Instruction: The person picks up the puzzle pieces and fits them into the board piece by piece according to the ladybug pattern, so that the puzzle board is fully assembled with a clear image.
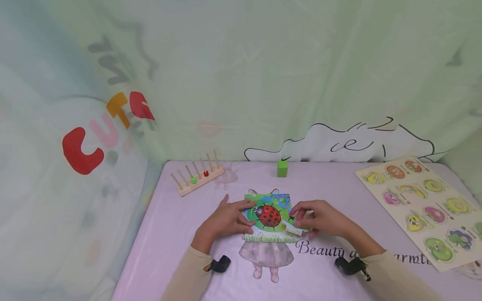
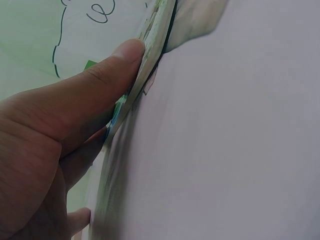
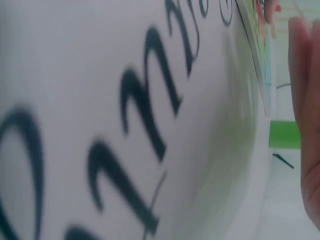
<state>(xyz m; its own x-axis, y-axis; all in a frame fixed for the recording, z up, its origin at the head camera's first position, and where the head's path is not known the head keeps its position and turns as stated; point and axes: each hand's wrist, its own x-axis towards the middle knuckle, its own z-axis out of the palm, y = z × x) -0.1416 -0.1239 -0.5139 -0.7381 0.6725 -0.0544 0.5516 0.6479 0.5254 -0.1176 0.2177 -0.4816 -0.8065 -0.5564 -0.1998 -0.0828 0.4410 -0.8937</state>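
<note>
A ladybug puzzle board with a green, blue and white picture lies on the table in the head view. My left hand rests on its left side with fingers spread; the left wrist view shows the thumb against the board's edge. At the lower right of the picture, my right hand pinches a puzzle piece, which sits askew over the board. The fingers hide part of that piece. Only part of the right hand shows in the right wrist view, at its right edge.
Behind the board stands a green block. A wooden peg rack with a green and a red bead is at the back left. On the right lies a large fruit puzzle board. A curtain hangs behind the table.
</note>
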